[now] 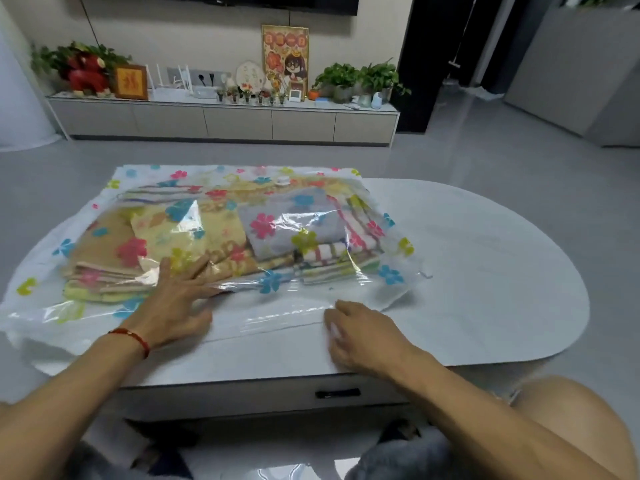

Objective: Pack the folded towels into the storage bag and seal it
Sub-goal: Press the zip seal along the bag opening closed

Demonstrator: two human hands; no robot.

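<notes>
A clear storage bag [388,289] printed with coloured flowers lies flat on the white table [485,271]. Several folded towels are inside it: yellow and tan ones [194,233] on the left, a grey one [294,220] and striped ones [332,261] on the right. A white valve cap [283,181] sits on the bag's far side. My left hand [176,299] lies flat with fingers spread on the bag's near part, by the towels. My right hand [360,334] presses with curled fingers on the bag's near edge strip [277,323], at its right part.
The table has a rounded right end and a drawer handle [337,393] in its front. Beyond the table is grey floor, then a low cabinet [225,123] with plants, frames and small objects. My knee [581,410] shows at the lower right.
</notes>
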